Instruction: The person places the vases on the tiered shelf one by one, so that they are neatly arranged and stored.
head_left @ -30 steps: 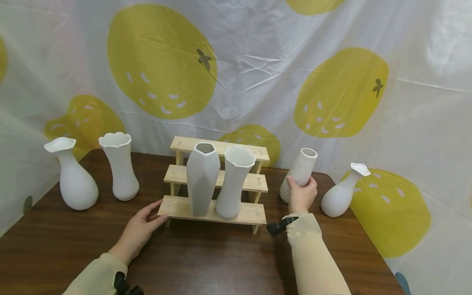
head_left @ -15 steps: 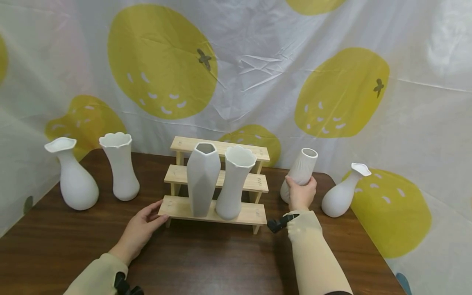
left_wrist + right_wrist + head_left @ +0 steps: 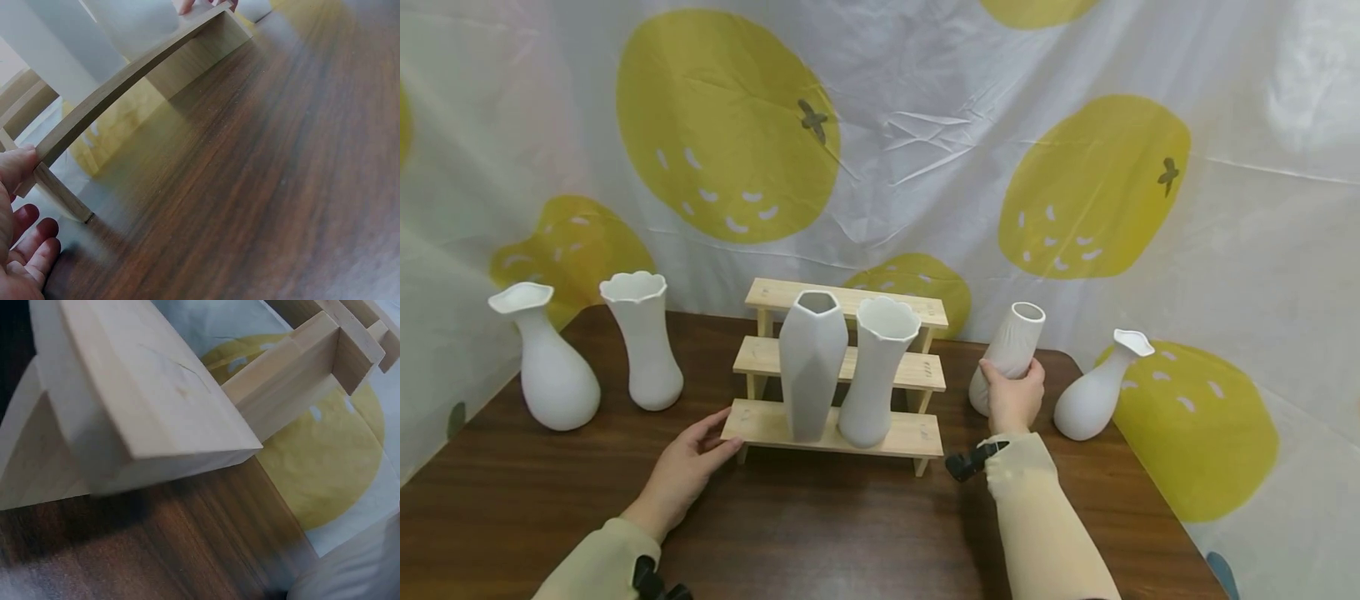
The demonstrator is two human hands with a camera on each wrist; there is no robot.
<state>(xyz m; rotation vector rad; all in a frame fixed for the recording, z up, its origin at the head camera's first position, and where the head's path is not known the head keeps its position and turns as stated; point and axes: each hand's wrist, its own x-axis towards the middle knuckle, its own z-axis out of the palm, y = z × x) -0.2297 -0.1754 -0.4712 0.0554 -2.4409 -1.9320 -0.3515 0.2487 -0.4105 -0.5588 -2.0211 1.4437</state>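
In the head view, my left hand [image 3: 681, 471] holds the left end of the bottom step of a pale three-tier wooden stand [image 3: 748, 421]. Its thumb is against the front corner; in the left wrist view the other fingers [image 3: 44, 247] curl near the stand's leg. My right hand [image 3: 1015, 398] grips a narrow white vase with a leaf-like relief [image 3: 1018, 342], which stands leaning slightly right in the picture; part of this vase [image 3: 353, 569] shows in the right wrist view. A faceted white vase [image 3: 812, 367] and a scalloped-rim white vase [image 3: 874, 375] stand side by side on the bottom step.
A curved-neck vase [image 3: 557, 375] and another scalloped-rim vase [image 3: 651, 350] stand on the left of the brown table [image 3: 820, 533]. Another curved-neck vase [image 3: 1090, 400] is right of my right hand. A lemon-print curtain [image 3: 910, 183] hangs behind.
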